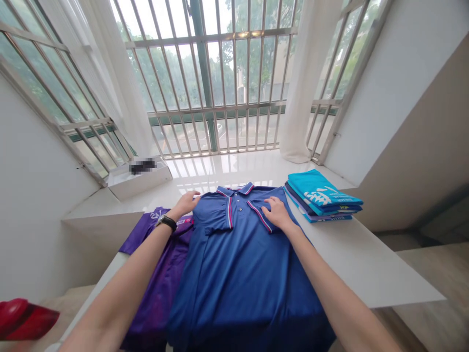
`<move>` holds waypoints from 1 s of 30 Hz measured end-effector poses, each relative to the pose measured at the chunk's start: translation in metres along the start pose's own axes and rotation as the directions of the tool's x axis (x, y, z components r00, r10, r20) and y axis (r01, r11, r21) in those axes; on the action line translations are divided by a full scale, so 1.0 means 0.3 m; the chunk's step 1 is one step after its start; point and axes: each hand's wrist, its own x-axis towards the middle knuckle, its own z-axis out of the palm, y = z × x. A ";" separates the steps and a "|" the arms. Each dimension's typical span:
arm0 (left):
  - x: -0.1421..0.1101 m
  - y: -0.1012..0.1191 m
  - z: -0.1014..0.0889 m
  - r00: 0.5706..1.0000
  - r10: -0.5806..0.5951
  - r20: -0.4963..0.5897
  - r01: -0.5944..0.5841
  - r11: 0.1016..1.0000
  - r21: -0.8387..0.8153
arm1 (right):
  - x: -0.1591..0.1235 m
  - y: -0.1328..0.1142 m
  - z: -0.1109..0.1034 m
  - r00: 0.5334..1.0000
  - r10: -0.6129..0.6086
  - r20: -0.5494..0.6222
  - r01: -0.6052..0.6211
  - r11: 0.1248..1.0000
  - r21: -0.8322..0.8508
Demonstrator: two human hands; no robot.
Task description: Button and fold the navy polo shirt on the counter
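1. Two bare hands rest on a blue polo shirt (234,274) that lies face up on a white worktop (366,264), with pink-and-white striped trim on its collar and sleeves.
2. Its long axis runs near to far across the worktop. The collar points far, towards the window, and the lower body runs near, past the bottom of the view.
3. Both sleeves lie folded in over the chest, with the buttoned placket between them.
4. The left hand (186,203), with a black wristwatch (167,223) on its wrist, lies open at the shirt's far left shoulder, fingers against the cloth and not gripping.
5. The right hand (274,212) lies flat and open on the right sleeve, fingers spread, not clamped on anything. The hands are well apart.
6. A purple shirt (154,274) lies just left of the blue one, its edge tucked beneath it.
7. A stack of folded shirts (322,198), teal on top with white print, sits just beside the blue shirt's right shoulder.
8. Further off, a white box (139,183) with a blurred top stands on the far left of the sill, below a barred window (205,73) and white curtains (308,73).
9. A red object (22,318) intrudes at the near left corner; it is too blurred to name.
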 end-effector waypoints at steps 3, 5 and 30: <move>0.060 -0.097 -0.052 0.999 -0.032 0.036 0.033 0.999 -0.021 | -0.026 -0.151 0.003 0.994 -0.112 -0.013 0.112 0.979 0.169; 0.089 -0.148 -0.058 0.997 -0.033 0.069 0.036 0.999 -0.041 | -0.024 -0.249 0.022 0.981 -0.189 0.046 0.174 0.959 0.225; 0.195 -0.318 0.074 0.993 0.082 0.084 -0.079 0.996 -0.042 | -0.057 -0.389 0.139 0.984 -0.003 0.178 -0.055 0.947 0.317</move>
